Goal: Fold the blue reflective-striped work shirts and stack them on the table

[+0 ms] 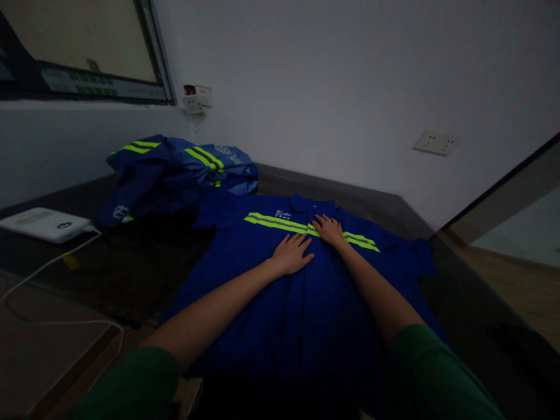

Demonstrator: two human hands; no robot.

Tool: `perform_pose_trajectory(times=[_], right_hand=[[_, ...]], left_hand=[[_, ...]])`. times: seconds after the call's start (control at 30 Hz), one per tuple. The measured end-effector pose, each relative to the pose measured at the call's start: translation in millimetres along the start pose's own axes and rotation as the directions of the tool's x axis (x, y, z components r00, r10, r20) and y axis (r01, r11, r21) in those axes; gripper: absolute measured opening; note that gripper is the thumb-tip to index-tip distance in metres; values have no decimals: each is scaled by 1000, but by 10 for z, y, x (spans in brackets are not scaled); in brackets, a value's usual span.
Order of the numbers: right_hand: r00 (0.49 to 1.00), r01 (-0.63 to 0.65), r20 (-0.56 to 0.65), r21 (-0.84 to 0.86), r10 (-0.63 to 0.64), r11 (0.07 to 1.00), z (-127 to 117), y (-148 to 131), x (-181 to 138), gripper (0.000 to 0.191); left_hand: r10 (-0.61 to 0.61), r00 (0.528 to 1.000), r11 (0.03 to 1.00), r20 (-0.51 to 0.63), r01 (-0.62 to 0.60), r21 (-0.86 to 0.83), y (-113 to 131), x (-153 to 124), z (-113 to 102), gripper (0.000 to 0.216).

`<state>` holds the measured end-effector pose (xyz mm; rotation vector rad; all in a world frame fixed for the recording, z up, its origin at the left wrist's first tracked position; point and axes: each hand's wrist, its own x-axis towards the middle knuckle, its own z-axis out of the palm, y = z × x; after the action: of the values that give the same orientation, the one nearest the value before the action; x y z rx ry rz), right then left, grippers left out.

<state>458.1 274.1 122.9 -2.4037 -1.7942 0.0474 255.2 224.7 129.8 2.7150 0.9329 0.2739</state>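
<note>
A blue work shirt (pixel 280 303) with a yellow-green reflective chest stripe lies spread flat, front up, on the dark table (pixel 131 268), its collar toward the wall. My left hand (pixel 292 254) rests flat on the shirt's chest just below the stripe, fingers stretched out. My right hand (pixel 329 229) lies flat on the stripe near the collar and placket, fingers spread. Neither hand holds anything. Both forearms reach across the shirt's lower half.
A crumpled pile of similar blue striped garments (pixel 175 175) sits at the back left of the table. A white flat device (pixel 46 224) with a white cable (pixel 52 265) lies at the left edge. Wall sockets (pixel 436 142) are mounted behind; wooden floor (pixel 516 286) shows on the right.
</note>
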Motion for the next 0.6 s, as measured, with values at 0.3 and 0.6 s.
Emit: perform_pose_trajectory(times=[0.3,0.6], right_hand=[[997,-57,-61,-3,57,998,-61,231,46,56],[961,-257,136,107,242,960,-77,962,202,66]], left_hand=[[12,1000,999,-11,-12,38,31,-31,-4,58],[2,999,998,50,-6,68,51,-6,8,57]])
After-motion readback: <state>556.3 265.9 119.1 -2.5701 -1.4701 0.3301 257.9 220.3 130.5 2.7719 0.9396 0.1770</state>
